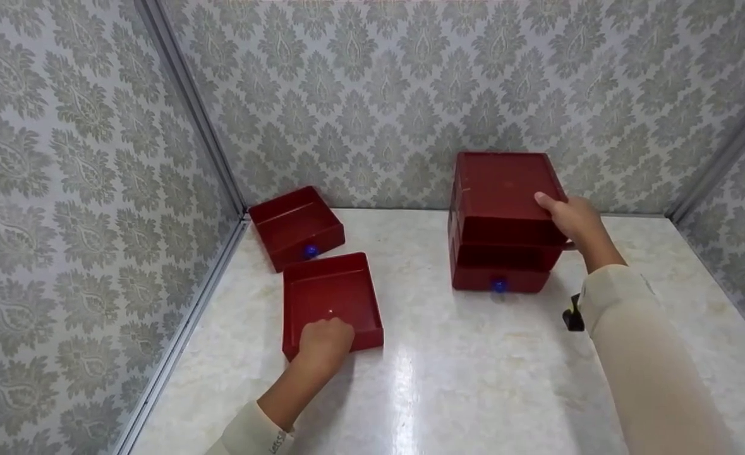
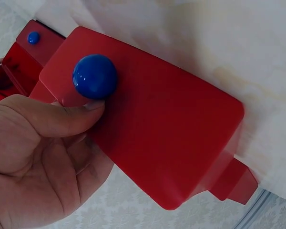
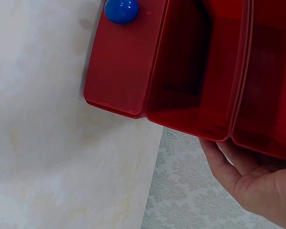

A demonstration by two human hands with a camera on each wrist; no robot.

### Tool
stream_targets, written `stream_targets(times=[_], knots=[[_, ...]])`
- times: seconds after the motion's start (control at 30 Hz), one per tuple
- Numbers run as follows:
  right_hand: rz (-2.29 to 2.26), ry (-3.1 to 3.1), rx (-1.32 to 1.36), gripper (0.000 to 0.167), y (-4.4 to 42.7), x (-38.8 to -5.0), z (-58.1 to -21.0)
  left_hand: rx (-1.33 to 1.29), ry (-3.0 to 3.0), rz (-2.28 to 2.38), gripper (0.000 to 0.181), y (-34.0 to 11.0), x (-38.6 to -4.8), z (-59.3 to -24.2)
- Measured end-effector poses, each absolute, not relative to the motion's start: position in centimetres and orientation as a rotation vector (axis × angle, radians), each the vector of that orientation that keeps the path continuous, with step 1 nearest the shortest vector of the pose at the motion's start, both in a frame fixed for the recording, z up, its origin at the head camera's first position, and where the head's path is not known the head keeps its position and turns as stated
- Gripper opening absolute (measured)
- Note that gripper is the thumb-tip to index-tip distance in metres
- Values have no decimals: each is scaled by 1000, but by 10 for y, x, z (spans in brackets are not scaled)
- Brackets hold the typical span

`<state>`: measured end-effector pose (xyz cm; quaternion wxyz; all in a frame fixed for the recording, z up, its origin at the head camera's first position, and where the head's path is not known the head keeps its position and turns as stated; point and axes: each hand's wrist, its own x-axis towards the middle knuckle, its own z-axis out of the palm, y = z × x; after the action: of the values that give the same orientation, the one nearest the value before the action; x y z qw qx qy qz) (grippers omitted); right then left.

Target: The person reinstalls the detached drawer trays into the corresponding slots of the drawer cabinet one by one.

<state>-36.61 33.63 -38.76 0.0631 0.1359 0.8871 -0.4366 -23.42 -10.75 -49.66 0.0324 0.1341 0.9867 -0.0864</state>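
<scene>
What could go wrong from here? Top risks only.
1. The left hand pinches the near red drawer only by its front wall, so the far end could dip or swing.
2. That drawer's far edge sits close to the other loose drawer; moving it might knock that one.
3. The right sleeve is right by a small black object; shifting that arm could brush it.

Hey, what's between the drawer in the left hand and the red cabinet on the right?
Just bare pale tabletop. The head view shows nothing standing between the drawer in the left hand and the cabinet.
</scene>
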Motion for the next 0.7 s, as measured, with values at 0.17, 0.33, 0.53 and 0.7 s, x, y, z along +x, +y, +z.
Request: stream_targets(times=[0.17, 0.33, 0.53, 0.7], knots=[[-1321, 2686, 400, 109, 336, -367, -387, 404, 3033, -244, 6, -108, -234, -496], [-1321, 2684, 397, 109, 337, -367, -387, 401, 3029, -241, 6, -108, -234, -496], [-1311, 2684, 412, 110, 337, -368, -388, 423, 3098, -255, 4, -107, -232, -498], [-1320, 2681, 421, 111, 337, -369, -390, 395, 3126, -268, 4, -105, -232, -499]])
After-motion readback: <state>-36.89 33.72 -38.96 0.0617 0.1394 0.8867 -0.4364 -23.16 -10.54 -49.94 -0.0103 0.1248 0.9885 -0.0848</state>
